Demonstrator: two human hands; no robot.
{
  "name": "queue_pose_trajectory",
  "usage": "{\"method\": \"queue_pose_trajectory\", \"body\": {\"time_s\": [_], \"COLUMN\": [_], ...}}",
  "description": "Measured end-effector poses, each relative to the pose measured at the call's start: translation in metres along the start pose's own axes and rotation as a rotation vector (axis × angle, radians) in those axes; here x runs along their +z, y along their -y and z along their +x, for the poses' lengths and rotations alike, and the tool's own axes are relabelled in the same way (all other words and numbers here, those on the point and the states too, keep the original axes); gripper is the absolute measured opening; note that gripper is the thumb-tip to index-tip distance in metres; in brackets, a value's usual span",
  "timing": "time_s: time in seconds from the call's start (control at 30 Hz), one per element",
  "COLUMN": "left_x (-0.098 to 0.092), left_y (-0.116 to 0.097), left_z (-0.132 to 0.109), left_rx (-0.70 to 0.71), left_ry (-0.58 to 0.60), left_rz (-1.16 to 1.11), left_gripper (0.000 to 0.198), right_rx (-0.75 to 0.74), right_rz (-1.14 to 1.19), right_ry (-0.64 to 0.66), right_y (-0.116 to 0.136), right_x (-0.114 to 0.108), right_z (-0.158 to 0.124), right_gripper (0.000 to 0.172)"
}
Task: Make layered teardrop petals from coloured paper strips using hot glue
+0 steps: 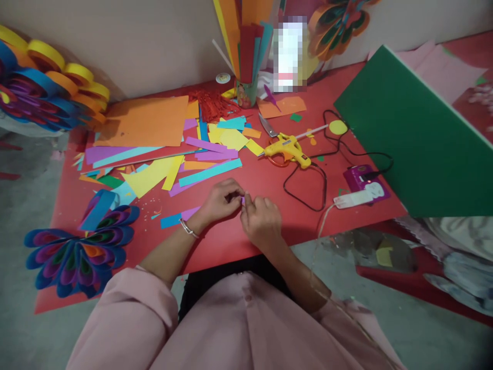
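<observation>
Over the front of the red table, my left hand (222, 199) and my right hand (263, 220) meet at the fingertips, both with curled fingers. A small bit of purple paper (243, 200) shows between them, pinched by the fingers; most of it is hidden. A silver bangle (188, 228) circles my left wrist. Beside that wrist lies a blue paper strip (170, 221) with a purple one. Beyond my hands rests a yellow glue gun (287, 148), close to scissors (268, 126) with an orange handle. A looped paper flower (79, 252) sits at the table's left front.
Coloured paper strips and an orange sheet (142, 121) cover the table's left. A tin (246, 95) of paper strips stands at the back. On the right are a purple power adapter (356, 177), a black cord, a white plug strip (354, 198) and a leaning green board (419, 139).
</observation>
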State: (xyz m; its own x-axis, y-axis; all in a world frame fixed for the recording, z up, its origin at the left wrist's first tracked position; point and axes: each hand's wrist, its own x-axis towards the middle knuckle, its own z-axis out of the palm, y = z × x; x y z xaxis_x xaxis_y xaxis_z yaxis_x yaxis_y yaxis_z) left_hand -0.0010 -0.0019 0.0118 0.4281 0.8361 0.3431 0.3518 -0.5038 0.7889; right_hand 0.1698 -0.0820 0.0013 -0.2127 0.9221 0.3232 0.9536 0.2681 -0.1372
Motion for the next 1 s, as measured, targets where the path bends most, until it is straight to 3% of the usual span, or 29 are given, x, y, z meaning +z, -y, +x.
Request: {"method": "queue_pose_trajectory", "body": {"time_s": [0.63,1.0], "left_x": [0.002,0.002], "left_y": [0.008,0.010], "left_z": [-0.001,-0.001], "left_rx": [-0.009,-0.012], "left_ry": [0.001,0.010], "left_rz": [0.002,0.006], "left_gripper": [0.014,0.016], "right_rx": [0.027,0.041], "right_rz": [0.009,0.022], "right_ry": [0.248,0.224], "right_y": [0.000,0.001], "right_x": [-0.010,-0.012], "right_z": [0.011,0.011], "right_gripper": [0.046,0.047]}}
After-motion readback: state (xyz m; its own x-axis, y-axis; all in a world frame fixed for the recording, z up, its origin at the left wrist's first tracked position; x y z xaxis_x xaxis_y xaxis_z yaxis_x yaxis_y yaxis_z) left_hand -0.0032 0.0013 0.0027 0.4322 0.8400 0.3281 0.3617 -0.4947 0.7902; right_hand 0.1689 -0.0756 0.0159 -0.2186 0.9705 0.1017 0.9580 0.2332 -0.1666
